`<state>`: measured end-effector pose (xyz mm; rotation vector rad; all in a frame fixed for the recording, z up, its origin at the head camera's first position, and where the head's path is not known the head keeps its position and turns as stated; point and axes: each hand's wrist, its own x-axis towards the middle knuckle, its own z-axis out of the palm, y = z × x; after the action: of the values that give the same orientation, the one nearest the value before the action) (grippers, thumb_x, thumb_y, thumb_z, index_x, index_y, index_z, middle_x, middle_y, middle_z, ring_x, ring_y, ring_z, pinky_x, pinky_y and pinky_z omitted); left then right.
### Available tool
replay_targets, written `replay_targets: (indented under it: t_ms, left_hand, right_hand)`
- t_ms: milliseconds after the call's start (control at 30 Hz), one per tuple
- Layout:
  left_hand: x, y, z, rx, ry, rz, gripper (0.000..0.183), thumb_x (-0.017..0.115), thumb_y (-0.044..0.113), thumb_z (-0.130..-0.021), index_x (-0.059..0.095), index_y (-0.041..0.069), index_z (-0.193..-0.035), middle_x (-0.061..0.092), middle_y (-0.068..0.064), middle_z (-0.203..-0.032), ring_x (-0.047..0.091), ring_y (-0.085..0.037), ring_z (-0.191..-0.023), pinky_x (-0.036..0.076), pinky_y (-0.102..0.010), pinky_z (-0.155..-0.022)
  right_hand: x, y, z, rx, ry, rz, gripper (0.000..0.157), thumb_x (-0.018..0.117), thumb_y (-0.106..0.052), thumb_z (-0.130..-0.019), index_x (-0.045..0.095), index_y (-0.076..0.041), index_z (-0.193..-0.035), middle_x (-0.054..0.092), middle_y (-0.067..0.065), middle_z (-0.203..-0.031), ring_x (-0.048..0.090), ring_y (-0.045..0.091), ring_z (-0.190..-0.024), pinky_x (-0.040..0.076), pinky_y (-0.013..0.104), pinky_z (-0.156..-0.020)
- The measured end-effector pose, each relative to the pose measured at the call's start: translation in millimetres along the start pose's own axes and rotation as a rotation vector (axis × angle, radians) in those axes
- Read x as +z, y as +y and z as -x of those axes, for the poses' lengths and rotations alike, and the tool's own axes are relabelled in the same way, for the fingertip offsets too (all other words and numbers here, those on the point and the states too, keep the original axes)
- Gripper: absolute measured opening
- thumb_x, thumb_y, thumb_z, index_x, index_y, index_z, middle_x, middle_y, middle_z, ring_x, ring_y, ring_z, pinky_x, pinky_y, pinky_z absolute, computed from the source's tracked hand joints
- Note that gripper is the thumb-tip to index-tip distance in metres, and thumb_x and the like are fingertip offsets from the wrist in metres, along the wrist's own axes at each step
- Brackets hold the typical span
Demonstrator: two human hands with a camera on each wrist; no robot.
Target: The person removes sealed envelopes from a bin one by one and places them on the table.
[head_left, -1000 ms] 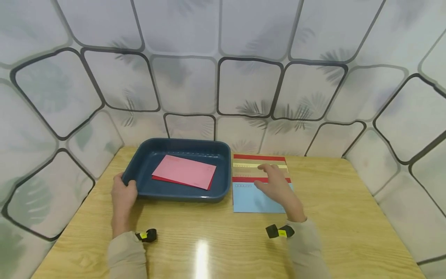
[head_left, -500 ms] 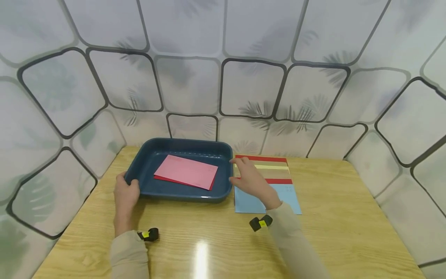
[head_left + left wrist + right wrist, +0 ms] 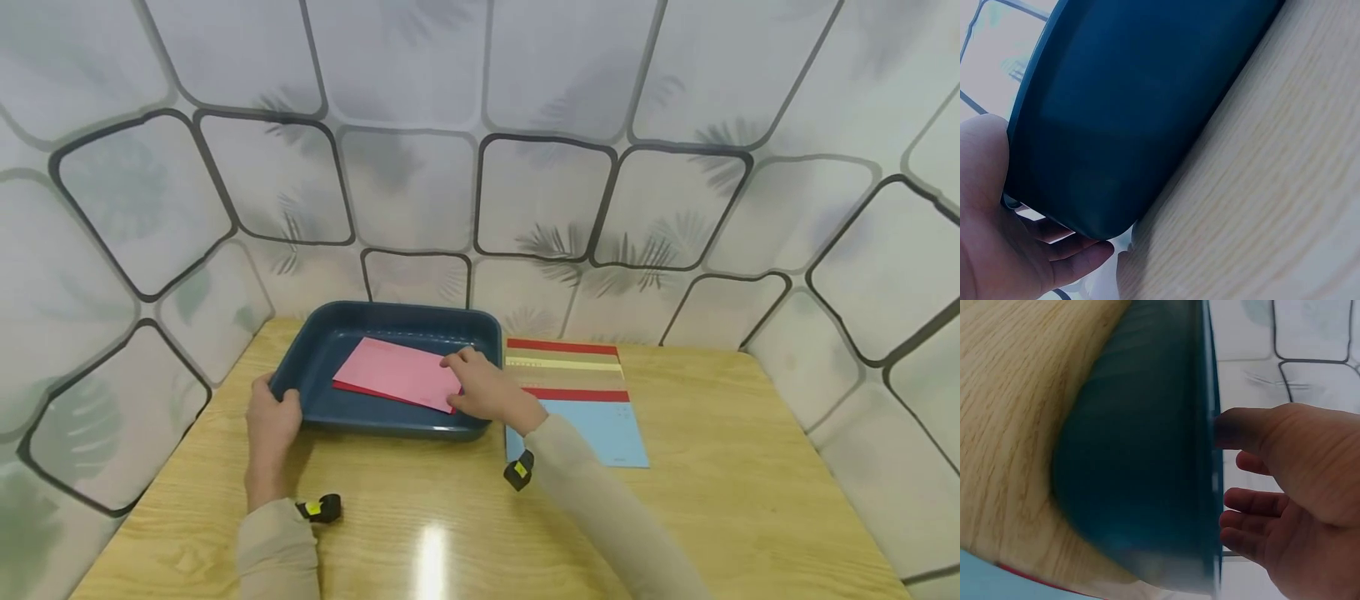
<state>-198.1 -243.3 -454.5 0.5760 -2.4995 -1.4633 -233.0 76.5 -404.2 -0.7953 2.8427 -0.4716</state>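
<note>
A dark blue tray (image 3: 390, 428) sits on the table, its left end gripped by my left hand (image 3: 273, 417). In the left wrist view, the thumb of that hand (image 3: 997, 219) is at the rim and the fingers are under the tray's end. Inside the tray, a pink envelope (image 3: 393, 372) lies over a red envelope (image 3: 367, 390), which shows along the lower edge. My right hand (image 3: 486, 385) reaches over the tray's right wall, fingers spread at the pink envelope's right end. Whether its fingertips touch the paper is hard to tell.
Right of the tray, overlapping envelopes lie on the table: a light blue one (image 3: 600, 433) in front, with red (image 3: 562, 344), tan (image 3: 585, 379) and pale yellow (image 3: 577, 364) bands behind. A patterned wall (image 3: 420, 192) stands at the table's back edge.
My right hand has moved left from above the envelopes, past the tray's right wall, to the pink envelope. The left hand keeps hold of the tray.
</note>
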Motion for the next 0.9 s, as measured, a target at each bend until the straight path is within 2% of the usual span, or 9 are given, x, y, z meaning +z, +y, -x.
replay_targets:
  t_ms: [100,167,500,633,900]
  left_hand:
    - [0.4,-1.9,0.7,0.000,0.001,0.002,0.058,0.038,0.014,-0.097,0.026,-0.006,-0.150,0.035,-0.035,-0.149,0.035,-0.049,-0.137,0.028,-0.059,-0.112]
    - [0.5,-2.9,0.4,0.000,0.005,0.001,0.058,0.038,0.014,-0.097,0.027,-0.006,-0.150,0.036,-0.035,-0.149,0.036,-0.049,-0.137,0.029,-0.059,-0.112]
    - [1.5,-1.7,-1.5,0.000,0.007,0.003,0.058,0.038,0.014,-0.097,0.026,-0.006,-0.150,0.036,-0.035,-0.149,0.035,-0.049,-0.137,0.028,-0.059,-0.112]
    - [1.9,-0.2,-1.3,0.000,0.012,-0.003,0.058,0.037,0.014,-0.097,0.027,-0.006,-0.150,0.035,-0.035,-0.149,0.034,-0.049,-0.138,0.028,-0.059,-0.112]
    - [2.0,0.5,-0.5,-0.003,0.009,-0.010,0.058,0.037,0.014,-0.097,0.025,-0.006,-0.151,0.034,-0.035,-0.150,0.032,-0.049,-0.139,0.026,-0.059,-0.113]
  right_hand:
    - [6.9,-0.5,-7.7,0.015,-0.020,-0.008,0.054,0.070,-0.024,-0.092,0.050,-0.011,-0.141,0.050,0.014,-0.136,0.049,0.027,-0.124,0.047,0.040,-0.101]
    - [11.5,-0.6,-12.1,0.024,-0.024,-0.012,0.055,0.070,-0.024,-0.092,0.050,-0.010,-0.141,0.049,0.014,-0.138,0.048,0.029,-0.127,0.045,0.042,-0.105]
    - [27.3,0.3,-30.2,0.043,-0.002,0.072,0.062,0.071,-0.030,-0.090,0.048,-0.010,-0.144,0.047,0.017,-0.143,0.046,0.032,-0.130,0.041,0.046,-0.109]
    - [31.5,1.8,-35.0,0.051,0.003,0.095,0.070,0.070,-0.038,-0.091,0.042,-0.011,-0.149,0.042,0.018,-0.148,0.041,0.035,-0.135,0.038,0.050,-0.110]
    - [41.8,6.0,-43.0,0.091,-0.009,0.128,0.081,0.053,-0.063,-0.093,0.031,-0.017,-0.156,0.031,0.021,-0.157,0.029,0.038,-0.145,0.029,0.051,-0.116]
